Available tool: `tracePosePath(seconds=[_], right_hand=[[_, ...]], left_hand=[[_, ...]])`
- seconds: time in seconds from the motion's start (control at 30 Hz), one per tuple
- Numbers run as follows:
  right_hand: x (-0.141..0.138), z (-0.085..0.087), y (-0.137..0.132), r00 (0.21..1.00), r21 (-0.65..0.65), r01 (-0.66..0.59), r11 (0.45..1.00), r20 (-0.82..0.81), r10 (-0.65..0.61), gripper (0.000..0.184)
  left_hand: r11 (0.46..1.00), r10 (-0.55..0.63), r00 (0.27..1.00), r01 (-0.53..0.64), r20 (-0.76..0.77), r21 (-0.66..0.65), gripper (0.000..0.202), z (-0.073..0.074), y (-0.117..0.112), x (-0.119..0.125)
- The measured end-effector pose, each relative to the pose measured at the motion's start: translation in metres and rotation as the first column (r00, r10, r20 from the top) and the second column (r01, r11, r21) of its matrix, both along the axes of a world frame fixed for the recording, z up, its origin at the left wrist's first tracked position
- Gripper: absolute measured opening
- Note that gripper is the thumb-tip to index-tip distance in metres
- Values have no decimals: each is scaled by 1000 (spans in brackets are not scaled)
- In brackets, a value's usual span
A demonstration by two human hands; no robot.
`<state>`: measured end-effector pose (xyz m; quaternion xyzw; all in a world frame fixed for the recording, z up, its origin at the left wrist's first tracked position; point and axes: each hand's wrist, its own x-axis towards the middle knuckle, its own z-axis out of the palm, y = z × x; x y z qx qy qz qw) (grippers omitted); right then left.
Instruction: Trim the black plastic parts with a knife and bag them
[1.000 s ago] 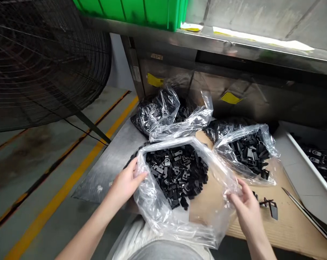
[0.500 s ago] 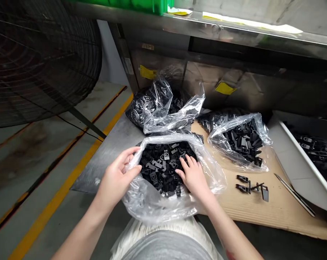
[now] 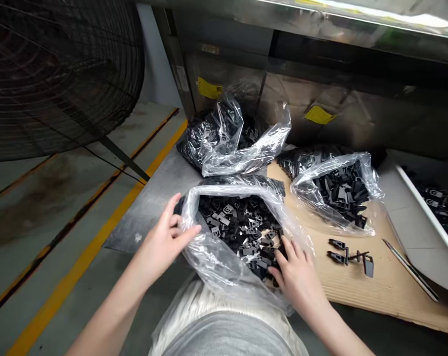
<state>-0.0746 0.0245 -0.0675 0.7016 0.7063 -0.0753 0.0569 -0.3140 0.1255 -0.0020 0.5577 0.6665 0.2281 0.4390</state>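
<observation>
A clear plastic bag (image 3: 224,262) full of small black plastic parts (image 3: 242,227) lies in front of me with its mouth spread wide. My left hand (image 3: 168,237) grips the bag's left rim, thumb over the front fold and fingers round the outside. At the right side of the mouth is my right hand (image 3: 294,267). Its fingers are spread and touch the parts and the inside of the bag; no part can be seen held in it. Patches of light-coloured bottom show between the parts near the right hand.
Behind stands another bag of black parts (image 3: 227,143); a third bag (image 3: 342,188) is to the right. On the cardboard (image 3: 357,291) lie a branched black moulding (image 3: 352,254) and a slim metal tool (image 3: 409,269). A white tray (image 3: 424,217) stands far right, a large fan (image 3: 61,79) left.
My right hand has moved right and toward me, from the middle of the parts to the bag's right side. The parts have shifted, baring some bottom. The left hand stays on the rim.
</observation>
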Motion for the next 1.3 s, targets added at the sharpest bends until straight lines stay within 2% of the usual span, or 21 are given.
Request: tracePosePath(seconds=[0.07,0.13,0.23,0.3,0.4,0.5,0.6,0.67,0.73,0.77,0.83,0.87,0.93,0.97,1.03,1.13,1.3], right_hand=[[-19,3,18,990,84,-115,990,-67,121,31],[-48,1,37,941,170,-278,945,-148,303,34],[-90,-7,60,850,227,-449,864,-189,492,39],[-102,-13,67,829,226,-487,843,-184,528,44],[-92,-19,64,840,202,-483,852,-169,516,46],[-60,-21,50,867,166,-453,876,-147,476,39],[-26,-19,37,907,145,-388,910,-117,405,32],[-11,-15,34,945,151,-302,941,-79,316,31],[-6,-9,34,980,181,-192,965,-22,199,32],[-10,-6,35,984,200,-174,964,-7,179,32],[-27,-4,39,958,223,-272,936,-25,284,33],[-41,-5,41,917,227,-375,899,-55,396,33],[-71,-11,44,783,232,-576,784,-119,610,33],[-84,-16,45,722,234,-641,731,-138,677,32],[-101,-27,45,653,235,-705,670,-156,741,33],[-91,-38,42,643,217,-716,663,-165,748,35],[-33,-41,29,729,190,-641,743,-151,668,21]], left_hand=[[994,37,999,-36,9,-99,87,0,-8,3],[979,92,979,-56,183,-194,87,0,-16,4],[959,186,840,-42,511,-279,73,5,-21,-3],[962,214,768,-58,604,-267,64,11,-20,-11],[971,212,755,-89,620,-224,59,18,-17,-18],[964,220,776,-80,592,-254,62,21,-20,-19],[939,219,785,-10,580,-343,65,21,-25,-22],[920,197,780,62,594,-388,64,22,-28,-27],[908,176,772,112,611,-404,64,22,-29,-32],[906,169,768,125,617,-404,64,23,-29,-33],[908,163,771,127,615,-399,64,24,-29,-34],[908,160,775,128,612,-400,65,24,-28,-33],[902,148,778,147,611,-406,67,23,-27,-29],[897,138,778,164,613,-410,67,22,-27,-28],[885,119,769,205,628,-419,68,20,-26,-27],[870,122,753,233,647,-435,69,16,-25,-30],[851,98,754,275,650,-447,74,13,-26,-39]])
